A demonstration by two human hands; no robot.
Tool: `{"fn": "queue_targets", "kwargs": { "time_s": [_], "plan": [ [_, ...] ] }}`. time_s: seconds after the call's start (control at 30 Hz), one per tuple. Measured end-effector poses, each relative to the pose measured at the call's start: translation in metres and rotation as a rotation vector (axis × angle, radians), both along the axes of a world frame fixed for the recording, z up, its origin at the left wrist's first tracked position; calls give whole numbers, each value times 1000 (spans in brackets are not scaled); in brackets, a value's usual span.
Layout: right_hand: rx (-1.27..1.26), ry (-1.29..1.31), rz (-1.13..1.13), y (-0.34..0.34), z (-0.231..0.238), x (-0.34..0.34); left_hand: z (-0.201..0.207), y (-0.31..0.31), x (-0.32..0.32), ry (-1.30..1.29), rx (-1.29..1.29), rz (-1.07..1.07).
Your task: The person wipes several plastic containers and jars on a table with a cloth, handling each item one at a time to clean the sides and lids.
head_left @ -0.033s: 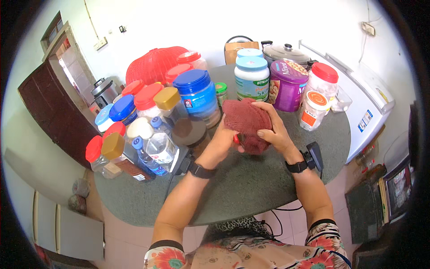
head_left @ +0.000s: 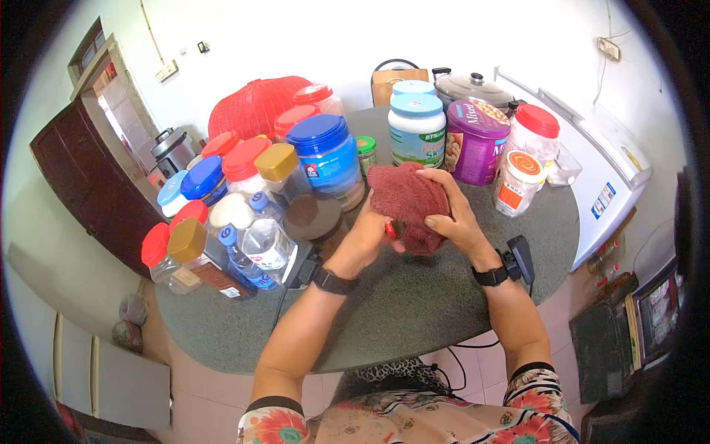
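Observation:
Above the middle of the table, a dark red cloth (head_left: 408, 203) is bunched between both my hands. My right hand (head_left: 457, 222) is closed on its right side, with the fingers over the top and the thumb pressed into the front. My left hand (head_left: 362, 240) grips its lower left side, most of its fingers hidden behind the cloth. A small bright red piece (head_left: 390, 229) shows by the left thumb; what it belongs to is covered. Whether the cloth wraps something, I cannot tell. Just beyond stand a blue-lidded jar (head_left: 323, 155) and a small green-lidded jar (head_left: 365, 154).
Several jars and bottles crowd the left of the dark oval table (head_left: 399, 325), including a clear bottle (head_left: 268, 244) near my left wrist. A light-blue-lidded tub (head_left: 416, 133), a purple tin (head_left: 475, 144), an orange-labelled jar (head_left: 515, 185) and a lidded pot (head_left: 473, 90) stand at the right back.

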State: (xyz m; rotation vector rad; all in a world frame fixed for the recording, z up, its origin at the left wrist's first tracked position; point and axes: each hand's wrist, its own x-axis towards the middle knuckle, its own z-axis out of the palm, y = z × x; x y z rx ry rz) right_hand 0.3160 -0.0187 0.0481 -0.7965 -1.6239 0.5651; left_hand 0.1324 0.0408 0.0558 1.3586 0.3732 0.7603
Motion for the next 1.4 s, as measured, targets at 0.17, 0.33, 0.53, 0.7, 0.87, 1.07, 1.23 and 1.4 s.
{"fn": "queue_targets", "kwargs": {
  "time_s": [0.17,0.33,0.53,0.7,0.87,1.07,1.23,1.4],
  "plan": [
    [231,-180,-115,-3,4,3,-7,-3,1,-23,-145,-107],
    [259,-227,-82,-9,14,10,-6,-11,6,-88,-151,-118],
    [72,-99,-2,-7,11,16,1,-23,12,125,29,142],
    [5,460,58,9,-3,26,13,-22,8,347,448,400],
    [127,926,-54,10,5,52,25,-26,-2,325,707,672],
    [268,-113,-353,-19,24,37,24,-17,-2,272,618,707],
    [60,-59,-62,0,4,-7,16,-25,5,188,919,735],
    [-167,705,390,13,-19,-8,19,-39,11,192,1311,698]
  ]
}}
